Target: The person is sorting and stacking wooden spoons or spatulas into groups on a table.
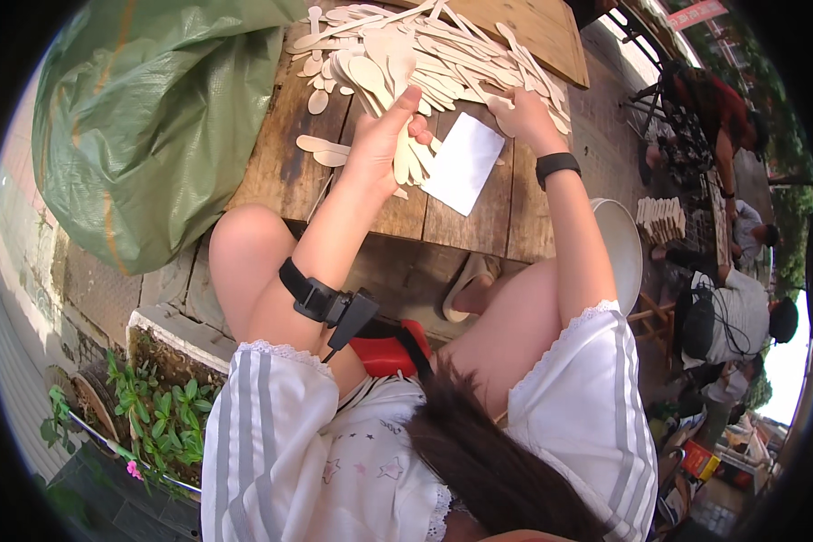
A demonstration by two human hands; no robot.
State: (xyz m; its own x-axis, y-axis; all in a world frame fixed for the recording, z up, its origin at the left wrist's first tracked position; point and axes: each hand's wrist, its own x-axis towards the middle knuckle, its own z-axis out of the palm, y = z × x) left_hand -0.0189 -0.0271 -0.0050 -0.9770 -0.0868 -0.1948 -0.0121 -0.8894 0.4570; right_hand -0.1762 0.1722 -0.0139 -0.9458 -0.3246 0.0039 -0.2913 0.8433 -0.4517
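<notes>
My left hand (382,144) is wrapped round a bunch of pale wooden spoons (370,76). Their bowls fan out above the thumb, and the handle ends stick out below the fingers. At the right side of a loose pile of wooden spoons (447,65), my right hand (526,119) has its fingers pinched together on what looks like a single spoon, mostly covered by the fingers. Between the two hands a white sheet of paper (463,163) lies flat on the plank table (531,212). A couple of loose spoons (321,148) lie left of my left wrist.
A big green woven sack (154,126) stands against the table's left side. A wooden board (537,36) lies at the far right edge. Below the table's right side is a white bucket (625,248). Potted plants (167,415) stand at lower left; other people (736,307) sit at right.
</notes>
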